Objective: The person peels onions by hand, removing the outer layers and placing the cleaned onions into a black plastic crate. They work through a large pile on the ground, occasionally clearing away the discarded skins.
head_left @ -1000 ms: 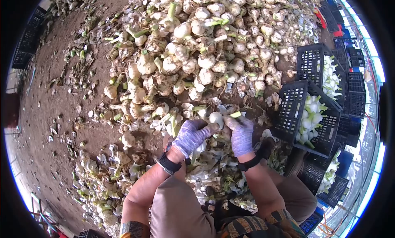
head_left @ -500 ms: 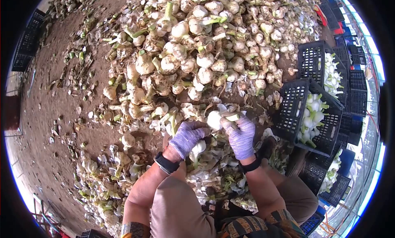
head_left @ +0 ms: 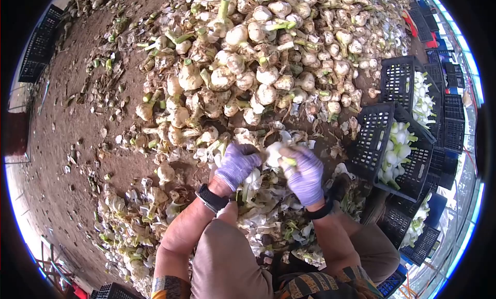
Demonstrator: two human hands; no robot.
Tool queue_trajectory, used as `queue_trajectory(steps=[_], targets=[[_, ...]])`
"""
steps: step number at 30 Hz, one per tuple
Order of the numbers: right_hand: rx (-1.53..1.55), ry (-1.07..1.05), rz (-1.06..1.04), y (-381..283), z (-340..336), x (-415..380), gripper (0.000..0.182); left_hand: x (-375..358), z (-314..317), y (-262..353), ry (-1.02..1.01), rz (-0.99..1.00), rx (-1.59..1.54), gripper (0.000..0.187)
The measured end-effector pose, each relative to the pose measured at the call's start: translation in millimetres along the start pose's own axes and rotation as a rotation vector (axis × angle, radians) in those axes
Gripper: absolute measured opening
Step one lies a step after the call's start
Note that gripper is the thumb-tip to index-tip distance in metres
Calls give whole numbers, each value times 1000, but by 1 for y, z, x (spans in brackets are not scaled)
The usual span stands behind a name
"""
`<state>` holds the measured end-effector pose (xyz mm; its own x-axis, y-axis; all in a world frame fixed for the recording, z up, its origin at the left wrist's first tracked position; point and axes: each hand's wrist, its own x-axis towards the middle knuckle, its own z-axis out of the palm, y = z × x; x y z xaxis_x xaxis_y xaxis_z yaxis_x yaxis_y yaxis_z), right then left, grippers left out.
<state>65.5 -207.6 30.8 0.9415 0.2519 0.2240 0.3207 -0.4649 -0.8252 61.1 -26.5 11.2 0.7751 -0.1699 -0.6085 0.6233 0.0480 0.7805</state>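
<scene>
My right hand (head_left: 304, 174), in a purple-and-white knit glove, is closed around the stem end of a peeled white garlic bulb (head_left: 273, 153). A short piece of green stem shows between its fingers. Just left of the bulb is my left hand (head_left: 236, 164), gloved the same way, with its fingers curled and pressed together; whatever they may hold is hidden. Loose papery skins (head_left: 263, 216) lie on the ground below both hands. Unpeeled, soil-stained garlic bulbs (head_left: 222, 78) are heaped in front of me.
A black plastic crate (head_left: 369, 136) of cleaned white bulbs stands to my right, tilted toward me. Behind it is another filled crate (head_left: 397, 82), with more stacked crates along the right side. Bare soil (head_left: 67, 139) with scattered scraps stretches to the left.
Both hands have shifted slightly apart, the left one leftward and the right one a little to the right. The bulb stays at the right hand. The camera view has tilted slightly.
</scene>
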Motion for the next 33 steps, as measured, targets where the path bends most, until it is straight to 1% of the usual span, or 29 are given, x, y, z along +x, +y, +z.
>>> queue_trajectory(steps=[1, 2, 4, 5, 6, 7, 8, 9, 10, 11, 12, 13, 14, 15, 16, 17, 18, 20, 21, 22, 24, 25, 26, 28, 29, 30, 31, 32, 33], targets=[[499, 17, 327, -9, -3, 3, 23, -1, 0, -12, -39, 15, 1, 18], [352, 85, 264, -3, -1, 8, 19, -4, 0, -23, -104, -21, -17, 17], [523, 179, 560, -13, -7, 12, 15, -9, 12, -44, -175, -34, 86, 15], [521, 178, 557, -13, -8, 12, 15, -9, 16, -54, -158, 39, 155, 14], [548, 181, 619, -14, -7, 10, 14, -6, 14, -54, -159, 40, 155, 14], [574, 183, 685, -15, -7, 9, 14, -2, 10, -54, -108, 41, 282, 14], [570, 179, 689, -12, -7, 6, 14, -1, 6, -56, -55, 40, 404, 14], [688, 228, 803, -4, -7, 3, 14, 1, 4, -55, 1, 91, 368, 14], [806, 283, 913, 2, -7, 3, 14, 3, -1, -52, 21, 104, 319, 20], [881, 313, 962, 7, -7, 3, 15, 2, -3, -48, 53, 97, 64, 26], [881, 316, 960, 12, -8, 0, 15, -2, -5, -39, 85, 87, -190, 32], [1020, 276, 958, 17, -9, -3, 17, -9, -1, -25, 74, 180, -288, 40], [1160, 231, 955, 21, -8, -6, 20, -10, 5, -22, 75, 179, -286, 40], [1162, 228, 958, 23, -3, -7, 20, -13, 12, -21, -9, 163, -166, 39], [1152, 341, 999, 23, 6, -8, 25, -14, 16, -20, -90, 149, -47, 38], [1137, 455, 1038, 23, 11, -8, 31, -6, 19, -30, -24, 346, 313, 36], [1134, 452, 1036, 24, 11, -7, 31, -3, 17, -29, -22, 348, 310, 36], [1339, 468, 1157, 27, 8, -9, 39, 7, 8, -26, 281, 731, 565, 26], [1618, 244, 1150, 33, -4, -14, 40, 11, 1, -25, 261, 447, 28, 17], [1618, 248, 1148, 28, -6, -12, 40, 16, -10, -23, 225, 142, -492, 15], [1554, 176, 875, 12, -6, -3, 39, 28, -36, -29, 274, 23, -727, 14], [1300, 143, 914, 7, -10, 0, 28, 33, -34, -28, 305, -69, -947, 14], [985, 37, 1008, -4, -20, 3, 28, 30, -31, -27, 271, -58, -961, 17], [483, -347, 906, -26, -23, 17, 32, 30, -19, -28, 193, -130, -1071, 21], [479, -268, 807, -38, -9, 17, 41, 27, -11, -25, 247, -165, -1064, 26], [652, -300, 603, -24, 0, 3, 48, 33, -8, -33, 242, -187, -1095, 24], [734, -368, 693, -36, 2, 11, 57, 31, -6, -40, 319, -94, -1073, 24], [519, -398, 558, -39, 1, 18, 60, 31, 0, -45, 363, 1, -1060, 24], [603, -505, 714, -34, -2, 19, 53, 25, 4, -27, 339, -29, -1078, 22]])
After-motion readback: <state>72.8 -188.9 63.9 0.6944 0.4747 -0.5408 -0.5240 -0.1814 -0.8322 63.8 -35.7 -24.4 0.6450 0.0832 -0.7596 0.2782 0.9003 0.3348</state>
